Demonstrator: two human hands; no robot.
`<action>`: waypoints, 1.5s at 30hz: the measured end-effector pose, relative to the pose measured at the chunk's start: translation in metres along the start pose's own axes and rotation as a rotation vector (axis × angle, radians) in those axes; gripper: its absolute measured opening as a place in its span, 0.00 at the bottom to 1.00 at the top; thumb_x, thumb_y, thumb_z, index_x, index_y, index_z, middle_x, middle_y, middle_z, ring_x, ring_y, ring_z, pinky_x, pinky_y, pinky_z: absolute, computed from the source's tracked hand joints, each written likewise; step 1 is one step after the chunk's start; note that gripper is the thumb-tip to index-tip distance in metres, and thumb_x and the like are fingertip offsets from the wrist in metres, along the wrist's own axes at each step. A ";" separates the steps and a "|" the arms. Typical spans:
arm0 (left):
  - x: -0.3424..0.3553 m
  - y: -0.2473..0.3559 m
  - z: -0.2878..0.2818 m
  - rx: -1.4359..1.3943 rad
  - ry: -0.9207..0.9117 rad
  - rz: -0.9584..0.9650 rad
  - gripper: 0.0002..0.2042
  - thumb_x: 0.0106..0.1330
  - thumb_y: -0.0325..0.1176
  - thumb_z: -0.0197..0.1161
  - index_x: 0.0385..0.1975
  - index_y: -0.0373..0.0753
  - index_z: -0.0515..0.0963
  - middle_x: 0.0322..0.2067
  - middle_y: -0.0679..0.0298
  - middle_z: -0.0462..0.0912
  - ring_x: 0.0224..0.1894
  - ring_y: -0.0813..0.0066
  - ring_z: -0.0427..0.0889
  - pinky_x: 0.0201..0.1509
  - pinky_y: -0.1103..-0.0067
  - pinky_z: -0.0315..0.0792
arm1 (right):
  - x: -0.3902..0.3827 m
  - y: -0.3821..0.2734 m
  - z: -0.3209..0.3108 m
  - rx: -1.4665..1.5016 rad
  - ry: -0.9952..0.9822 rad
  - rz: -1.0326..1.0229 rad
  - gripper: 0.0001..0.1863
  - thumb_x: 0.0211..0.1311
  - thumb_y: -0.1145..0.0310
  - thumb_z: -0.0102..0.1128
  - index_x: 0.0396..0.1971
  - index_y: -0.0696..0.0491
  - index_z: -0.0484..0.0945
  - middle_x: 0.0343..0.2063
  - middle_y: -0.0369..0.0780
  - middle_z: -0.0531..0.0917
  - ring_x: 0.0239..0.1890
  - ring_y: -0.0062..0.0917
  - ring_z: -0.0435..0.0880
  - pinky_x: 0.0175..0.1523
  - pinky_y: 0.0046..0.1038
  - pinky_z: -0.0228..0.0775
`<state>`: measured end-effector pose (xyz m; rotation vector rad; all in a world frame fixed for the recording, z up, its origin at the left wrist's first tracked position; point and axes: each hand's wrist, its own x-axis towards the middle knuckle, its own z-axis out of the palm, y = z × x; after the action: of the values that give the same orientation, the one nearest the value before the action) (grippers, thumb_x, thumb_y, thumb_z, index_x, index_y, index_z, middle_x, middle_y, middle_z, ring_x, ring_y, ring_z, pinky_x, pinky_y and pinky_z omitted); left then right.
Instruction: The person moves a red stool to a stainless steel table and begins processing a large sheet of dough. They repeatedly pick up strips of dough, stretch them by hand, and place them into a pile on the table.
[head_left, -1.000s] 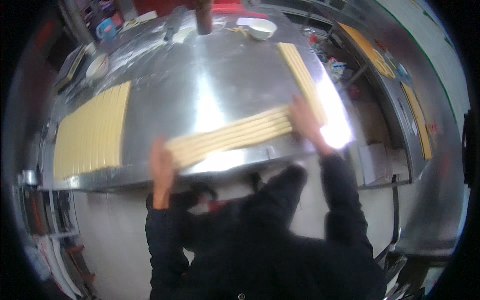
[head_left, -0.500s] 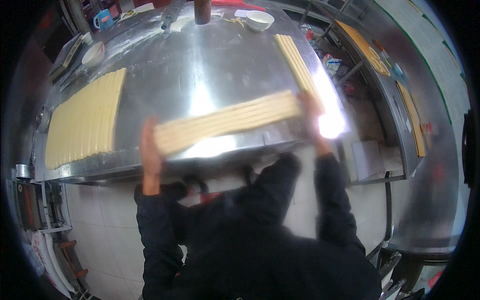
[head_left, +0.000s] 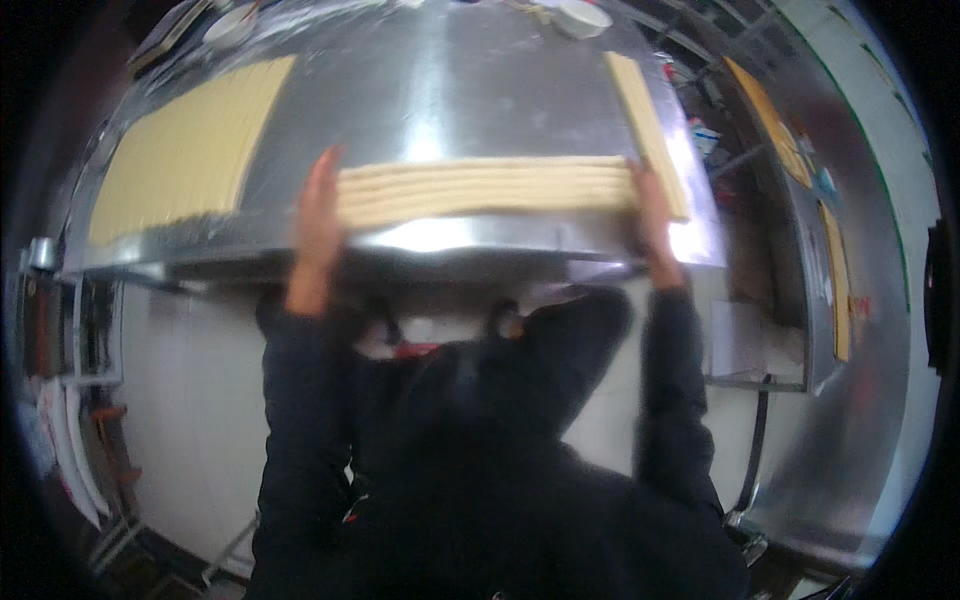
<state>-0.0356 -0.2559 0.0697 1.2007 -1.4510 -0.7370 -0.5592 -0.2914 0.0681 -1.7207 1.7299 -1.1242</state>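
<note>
A row of several pale dough strips (head_left: pixel 485 188), lying side by side, runs crosswise near the front edge of the steel table. At its left end is my left hand (head_left: pixel 320 215), the palm side against the strip ends and fingers pointing away from me. My right hand (head_left: pixel 652 205) grips the opposite end, slightly blurred. Just beyond that hand, a narrow bundle of dough strips (head_left: pixel 640 120) stretches toward the far right. A wide sheet of dough strips (head_left: pixel 190 145) lies on the left side of the table.
The steel table (head_left: pixel 470 105) has flour smears near its far side. White bowls stand at the far left (head_left: pixel 230 27) and far right (head_left: pixel 580 18). Beyond a gap on the right is a side counter (head_left: pixel 815 290) with wooden boards.
The dough strips between my hands have turned from slanting up to the right to nearly level. My view has shifted, so the table sits higher in the picture.
</note>
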 end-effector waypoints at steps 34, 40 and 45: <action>-0.001 0.002 0.004 -0.300 0.075 -0.075 0.34 0.79 0.51 0.54 0.71 0.26 0.64 0.70 0.48 0.70 0.74 0.59 0.65 0.78 0.69 0.55 | 0.034 -0.025 -0.014 -0.019 -0.023 -0.060 0.32 0.78 0.60 0.54 0.72 0.64 0.63 0.71 0.53 0.69 0.73 0.41 0.67 0.77 0.38 0.57; 0.022 0.026 -0.087 0.431 0.295 -0.112 0.37 0.64 0.46 0.73 0.68 0.30 0.70 0.67 0.43 0.72 0.72 0.46 0.67 0.77 0.61 0.59 | 0.133 -0.154 0.040 -0.224 -0.305 -0.283 0.31 0.72 0.63 0.61 0.68 0.65 0.68 0.65 0.57 0.76 0.65 0.44 0.79 0.68 0.39 0.71; 0.058 0.009 -0.129 1.133 0.204 -0.251 0.43 0.50 0.46 0.81 0.65 0.31 0.72 0.62 0.44 0.75 0.70 0.43 0.67 0.77 0.53 0.56 | 0.195 -0.253 0.190 -0.328 -0.606 -0.319 0.33 0.69 0.55 0.63 0.67 0.62 0.71 0.60 0.55 0.81 0.62 0.45 0.82 0.65 0.40 0.73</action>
<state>0.0891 -0.2867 0.1292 2.2531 -1.5698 0.1503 -0.2806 -0.4958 0.2050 -2.2917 1.3306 -0.3545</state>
